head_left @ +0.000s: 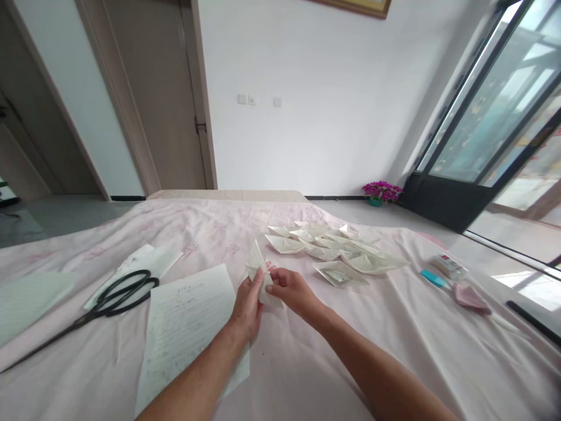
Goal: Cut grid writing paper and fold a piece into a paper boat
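My left hand (pixel 248 305) and my right hand (pixel 293 291) meet over the middle of a bed covered with a pale pink sheet (pixel 394 339). Both pinch a small folded piece of white paper (pixel 256 263) whose point sticks upward between them. Fingers of both hands are closed on its lower part. A written sheet of paper (pixel 184 327) lies flat under my left forearm. Just beyond my hands sits a cluster of several finished folded paper boats (pixel 333 248).
Black scissors (pixel 114 298) lie to the left on white paper sheets (pixel 144 263). At the right are a teal object (pixel 433 278), a small box (pixel 449 266) and a pink item (pixel 471 297). A purple flower pot (pixel 380 192) stands by the glass door.
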`<state>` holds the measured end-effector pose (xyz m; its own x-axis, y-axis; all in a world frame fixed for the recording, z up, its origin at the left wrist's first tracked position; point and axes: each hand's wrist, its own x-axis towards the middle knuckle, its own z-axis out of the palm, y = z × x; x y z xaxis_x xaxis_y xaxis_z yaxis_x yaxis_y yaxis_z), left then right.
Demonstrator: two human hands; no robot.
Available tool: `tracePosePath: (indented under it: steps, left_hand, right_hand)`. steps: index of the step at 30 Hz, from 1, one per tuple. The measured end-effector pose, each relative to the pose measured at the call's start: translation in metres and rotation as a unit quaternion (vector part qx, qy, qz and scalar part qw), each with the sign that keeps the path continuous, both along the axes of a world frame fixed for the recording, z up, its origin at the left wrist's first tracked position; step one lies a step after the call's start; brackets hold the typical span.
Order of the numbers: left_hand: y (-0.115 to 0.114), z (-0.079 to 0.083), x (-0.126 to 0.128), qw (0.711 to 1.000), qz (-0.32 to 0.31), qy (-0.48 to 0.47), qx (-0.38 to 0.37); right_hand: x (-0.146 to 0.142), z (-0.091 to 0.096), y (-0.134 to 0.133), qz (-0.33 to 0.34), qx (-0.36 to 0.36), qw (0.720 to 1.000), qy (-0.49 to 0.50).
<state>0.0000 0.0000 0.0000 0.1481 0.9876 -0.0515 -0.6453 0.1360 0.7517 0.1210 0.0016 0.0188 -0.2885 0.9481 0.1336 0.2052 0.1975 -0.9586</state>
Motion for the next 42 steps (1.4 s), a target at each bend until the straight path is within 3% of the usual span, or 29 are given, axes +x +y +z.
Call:
tracePosePath:
  steps: [4,7,10,12,20,30,33,35,39,40,42]
  left_hand:
    - [0.001,-0.002,-0.002,0.999,0.028,0.008,-0.040]
    - [0.002,-0.004,-0.003,0.998,0.037,0.026,-0.052]
    - [0.001,-0.007,-0.003,0.998,0.016,0.045,-0.041]
    - [0.001,-0.009,-0.003,0.998,0.007,0.053,-0.034]
    - [0.001,-0.011,-0.006,0.997,-0.015,0.061,-0.032]
    - [0.003,-0.011,-0.005,0.996,-0.025,0.078,-0.028]
    - [0.002,-0.010,-0.005,0.996,-0.027,0.080,-0.030]
    - [0.001,-0.010,-0.004,0.996,-0.027,0.081,-0.025]
    - [0.002,-0.011,-0.002,0.996,-0.022,0.078,-0.022]
    - [0.002,-0.012,-0.001,0.997,-0.017,0.077,-0.025]
    - [0.001,-0.012,0.000,0.997,-0.006,0.072,-0.028]
  right_hand:
    - [0.044,0.016,-0.016,-0.080,0.116,0.977,-0.158]
    - [0.096,0.030,-0.022,-0.114,0.173,0.905,-0.371]
    - [0.141,0.037,-0.019,-0.117,0.139,0.821,-0.541]
    - [0.157,0.035,-0.015,-0.120,0.123,0.787,-0.593]
    - [0.160,0.014,-0.006,-0.121,0.116,0.766,-0.621]
    - [0.164,0.000,-0.007,-0.102,0.202,0.739,-0.635]
    - [0.166,0.003,-0.008,-0.113,0.181,0.763,-0.610]
    - [0.161,0.010,-0.008,-0.151,0.162,0.808,-0.545]
    - [0.119,0.027,-0.008,-0.186,0.082,0.942,-0.267]
    - [0.103,0.028,-0.009,-0.181,0.051,0.966,-0.177]
    - [0.069,0.027,-0.011,-0.150,0.007,0.988,-0.035]
